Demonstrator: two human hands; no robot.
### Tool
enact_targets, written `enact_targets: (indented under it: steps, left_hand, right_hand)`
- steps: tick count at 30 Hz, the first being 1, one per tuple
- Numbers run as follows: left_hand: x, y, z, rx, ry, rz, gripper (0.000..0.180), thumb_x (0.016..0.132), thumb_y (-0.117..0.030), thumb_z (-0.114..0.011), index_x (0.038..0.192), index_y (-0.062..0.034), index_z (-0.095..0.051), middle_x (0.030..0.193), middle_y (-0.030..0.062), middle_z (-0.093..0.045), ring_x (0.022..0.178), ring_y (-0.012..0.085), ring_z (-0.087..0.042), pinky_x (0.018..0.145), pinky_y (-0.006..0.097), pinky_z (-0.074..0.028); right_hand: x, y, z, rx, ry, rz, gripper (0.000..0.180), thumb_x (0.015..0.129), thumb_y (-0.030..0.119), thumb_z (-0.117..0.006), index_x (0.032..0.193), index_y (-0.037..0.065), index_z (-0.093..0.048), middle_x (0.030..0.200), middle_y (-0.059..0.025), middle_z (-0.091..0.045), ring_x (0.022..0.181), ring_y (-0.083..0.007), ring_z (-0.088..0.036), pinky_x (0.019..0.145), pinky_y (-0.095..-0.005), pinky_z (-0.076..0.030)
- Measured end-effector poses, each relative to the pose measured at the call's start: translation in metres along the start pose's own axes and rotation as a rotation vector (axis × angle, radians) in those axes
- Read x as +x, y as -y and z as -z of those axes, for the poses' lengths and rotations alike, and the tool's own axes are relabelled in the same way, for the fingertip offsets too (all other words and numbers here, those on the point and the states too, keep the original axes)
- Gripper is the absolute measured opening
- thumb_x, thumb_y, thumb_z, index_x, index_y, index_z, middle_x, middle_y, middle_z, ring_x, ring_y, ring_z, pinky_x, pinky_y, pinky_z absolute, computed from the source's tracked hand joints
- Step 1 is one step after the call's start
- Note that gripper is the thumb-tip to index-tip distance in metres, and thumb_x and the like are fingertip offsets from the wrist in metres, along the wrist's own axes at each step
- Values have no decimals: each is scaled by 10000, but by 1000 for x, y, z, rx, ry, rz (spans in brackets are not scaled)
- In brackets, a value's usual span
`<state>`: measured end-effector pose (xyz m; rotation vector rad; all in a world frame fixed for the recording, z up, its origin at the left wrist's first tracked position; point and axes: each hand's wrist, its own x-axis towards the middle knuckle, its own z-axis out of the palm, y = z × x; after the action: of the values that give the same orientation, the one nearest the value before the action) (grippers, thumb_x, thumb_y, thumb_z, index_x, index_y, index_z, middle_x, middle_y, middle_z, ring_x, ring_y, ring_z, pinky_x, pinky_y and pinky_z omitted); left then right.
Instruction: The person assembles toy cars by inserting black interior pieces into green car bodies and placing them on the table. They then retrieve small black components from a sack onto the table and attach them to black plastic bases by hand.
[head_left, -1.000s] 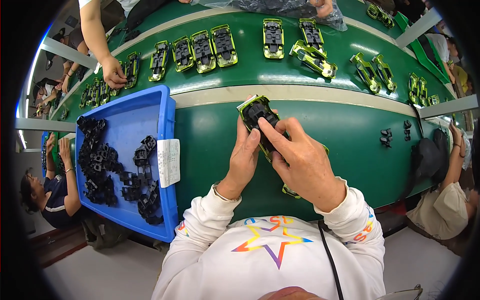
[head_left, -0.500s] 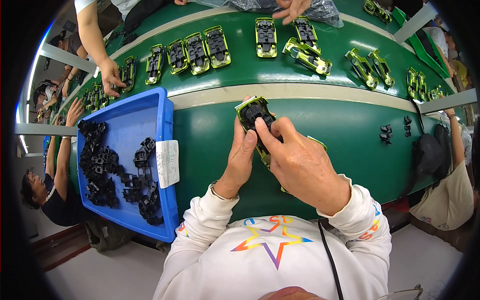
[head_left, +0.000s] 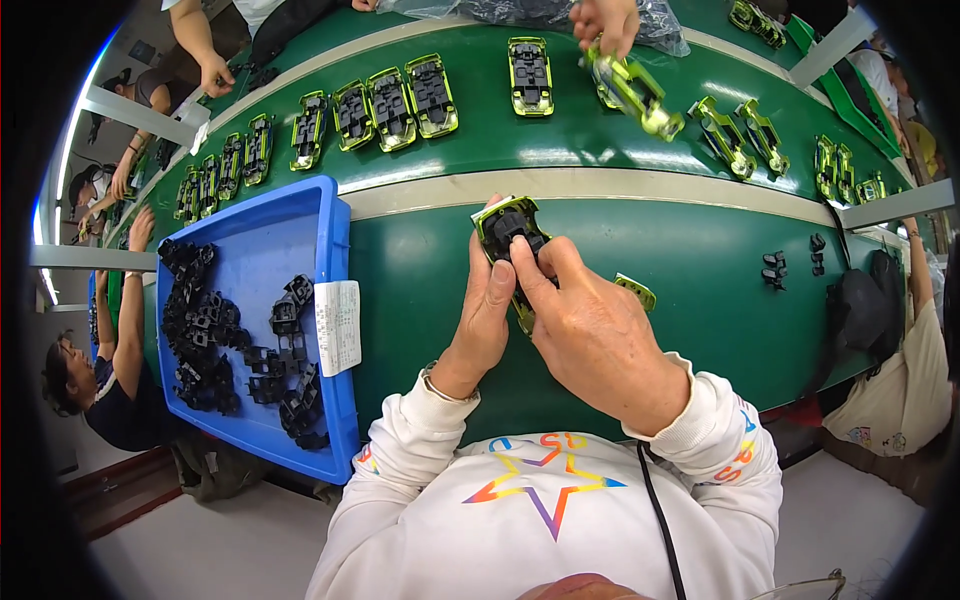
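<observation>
A green workbench [head_left: 720, 330] is supporting a blue bin [head_left: 341, 430]. Right of the bin, the person's right hand [head_left: 605, 325] is angling inward, back facing up, index finger pressing a lime-and-black car-shaped piece [head_left: 507, 228]; hidden fingers are leaving its grip unclear. Nearer the bin, the left hand [head_left: 480, 320] is gripping that piece, thumb pointing up. Farther right of the bin, 2 clusters of small black pieces [head_left: 769, 272] are lying.

Car shell [head_left: 525, 318]: glossy plastic; insert [head_left: 508, 224]: matt plastic. Bin [head_left: 338, 240]: smooth plastic. Tabletop [head_left: 720, 320]: glossy.
</observation>
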<state>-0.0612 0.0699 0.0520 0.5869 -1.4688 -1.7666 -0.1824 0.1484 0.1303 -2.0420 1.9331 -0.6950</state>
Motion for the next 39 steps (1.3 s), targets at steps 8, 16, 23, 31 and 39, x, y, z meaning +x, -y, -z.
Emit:
enact_targets:
  steps: [8,16,23,31,39]
  left_hand:
    - [-1,0,1,-12,-31,20,789,1043,-576,-309,1556,-4,-131,1360,130,-460,1183,202,-509,1037,332,-407]
    - [1,0,-1,-61,-47,-15,794,1036,-601,-288,1561,-18,-160,1340,125,-475,1182,191,-523,1019,320,-431]
    - [1,-3,-1,-97,-46,9,807,1029,-618,-280,1569,-32,-154,1359,128,-466,1171,192,-537,1017,323,-439]
    - [1,-2,-3,-1,-49,-30,823,1027,-623,-271,1565,-12,-147,1363,142,-465,1188,197,-523,1022,316,-426]
    - [0,1,-2,-92,-34,35,821,1026,-623,-286,1567,-20,-151,1342,130,-469,1146,184,-527,1016,314,-424]
  right_hand:
    - [7,4,3,87,53,-42,536,790,-23,-647,1306,-38,-504,1048,-156,-509,748,-320,-647,619,-406,-536]
    - [2,1,10,128,37,-19,552,791,-28,-635,1327,-30,-501,1058,-155,-515,754,-321,-650,626,-409,-535]
    - [0,5,11,99,39,-22,576,793,-16,-651,1348,-19,-498,1082,-146,-524,776,-294,-661,615,-390,-547]
    - [-1,8,7,16,30,-14,590,779,-18,-660,1344,-37,-490,1063,-136,-513,768,-280,-660,592,-373,-549]
    - [4,5,10,62,63,-15,542,792,0,-656,1309,-45,-498,1031,-133,-506,727,-286,-648,566,-388,-533]
